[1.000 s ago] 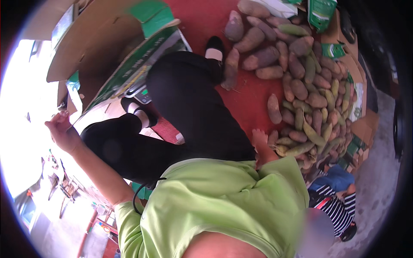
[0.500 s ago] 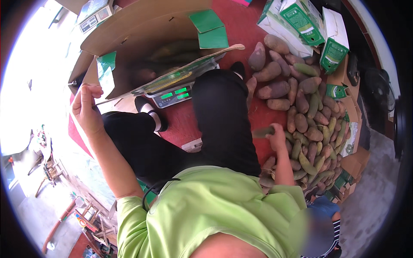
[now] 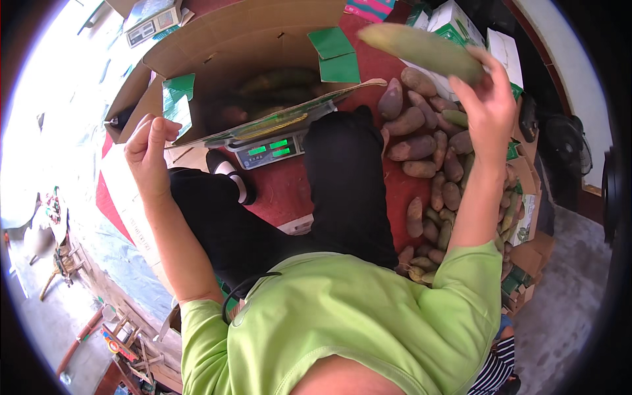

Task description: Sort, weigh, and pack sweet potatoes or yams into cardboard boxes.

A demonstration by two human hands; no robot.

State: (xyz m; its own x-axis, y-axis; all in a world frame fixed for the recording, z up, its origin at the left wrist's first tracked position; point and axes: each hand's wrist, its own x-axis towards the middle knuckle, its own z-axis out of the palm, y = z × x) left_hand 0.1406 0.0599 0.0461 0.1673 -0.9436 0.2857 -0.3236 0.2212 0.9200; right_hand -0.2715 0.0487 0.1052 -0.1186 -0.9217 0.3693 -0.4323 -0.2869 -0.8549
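My right hand point(image 3: 490, 89) is raised at the far right, its fingers and thumb closed around one end of a long green mango point(image 3: 421, 51). The mango is tilted and slightly blurred, with its yellowish tip pointing left. My left hand point(image 3: 150, 148) has its fingers curled closed by the front left corner of an open cardboard box point(image 3: 224, 36); what they hold, if anything, is hidden. Several green and reddish mangoes point(image 3: 280, 80) lie in the shadowy box. The box rests on a digital scale point(image 3: 270, 153) with lit green displays.
A pile of reddish-purple and green mangoes point(image 3: 415, 148) covers the red floor covering on my right. Green and white cartons point(image 3: 457, 23) stand behind it. A black fan point(image 3: 569, 138) is at the far right. Another person's striped garment point(image 3: 494, 368) shows at the lower right.
My right hand has lifted the green mango from beside the pile, up and forward. My left hand stays by the box corner. The whole view has shifted slightly.
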